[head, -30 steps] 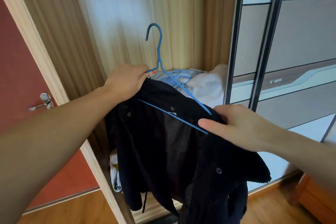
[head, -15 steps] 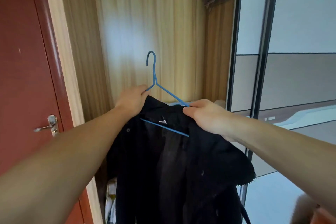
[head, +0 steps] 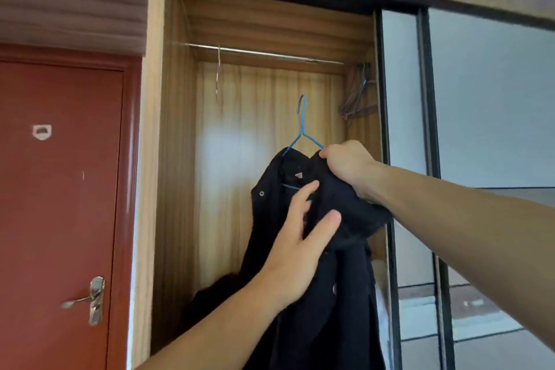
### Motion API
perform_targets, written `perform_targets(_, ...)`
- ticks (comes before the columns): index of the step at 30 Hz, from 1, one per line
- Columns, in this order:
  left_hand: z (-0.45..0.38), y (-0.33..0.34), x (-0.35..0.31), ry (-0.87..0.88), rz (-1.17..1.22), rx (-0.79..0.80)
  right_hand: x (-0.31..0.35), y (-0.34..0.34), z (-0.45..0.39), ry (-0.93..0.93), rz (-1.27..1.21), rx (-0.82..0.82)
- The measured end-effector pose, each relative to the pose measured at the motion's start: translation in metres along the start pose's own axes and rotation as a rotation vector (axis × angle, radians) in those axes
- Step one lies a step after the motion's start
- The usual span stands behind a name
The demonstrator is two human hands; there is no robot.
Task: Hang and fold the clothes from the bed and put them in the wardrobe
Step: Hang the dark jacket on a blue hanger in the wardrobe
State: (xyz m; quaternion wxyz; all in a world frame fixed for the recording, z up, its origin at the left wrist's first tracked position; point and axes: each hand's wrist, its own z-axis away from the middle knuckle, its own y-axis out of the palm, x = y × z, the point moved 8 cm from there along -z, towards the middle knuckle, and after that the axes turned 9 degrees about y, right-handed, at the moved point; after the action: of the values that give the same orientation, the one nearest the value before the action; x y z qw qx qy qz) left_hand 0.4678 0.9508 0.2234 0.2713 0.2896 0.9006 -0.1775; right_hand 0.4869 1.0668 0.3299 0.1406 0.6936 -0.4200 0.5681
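A black jacket (head: 336,309) hangs on a blue wire hanger (head: 302,126), held up inside the open wardrobe (head: 177,159). The hanger's hook points up, well below the metal rail (head: 264,53). My right hand (head: 348,164) grips the jacket's right shoulder together with the hanger arm under it. My left hand (head: 300,237) lies with fingers spread and straight against the front of the jacket, just below the collar. The jacket's lower part drops out of view at the bottom.
An empty pale hanger (head: 218,81) hangs at the rail's left end and several dark hangers (head: 359,96) at its right end. A red door (head: 60,204) with a metal handle stands left of the wardrobe. Sliding grey wardrobe doors (head: 480,129) are on the right.
My view has tilted up, so the rail shows now. The jacket has been raised. My left hand has let go of the hanger's neck and moved to the jacket's front; my right hand keeps the shoulder.
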Motion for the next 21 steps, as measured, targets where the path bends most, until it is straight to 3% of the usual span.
perform_targets(3, -0.002, 0.014, -0.016, 0.054, -0.165, -0.007, 0.04, -0.009, 0.0, -0.066, -0.025, 0.0)
perform_targets(9, -0.044, 0.015, -0.033, 0.156, -0.476, -0.242, 0.079, -0.026, 0.011, -0.151, -0.176, -0.03)
perform_targets(13, -0.074, 0.012, -0.024, 0.152, -0.512, -0.421, 0.084, -0.034, 0.018, -0.168, -0.223, 0.031)
perform_targets(18, -0.1, 0.038, -0.033, 0.244, -0.575, -0.4, 0.076, -0.074, 0.006, -0.178, -0.228, 0.003)
perform_targets(21, -0.117, 0.05, -0.025, 0.214, -0.595, -0.353, 0.063, -0.088, -0.013, -0.169, -0.246, -0.012)
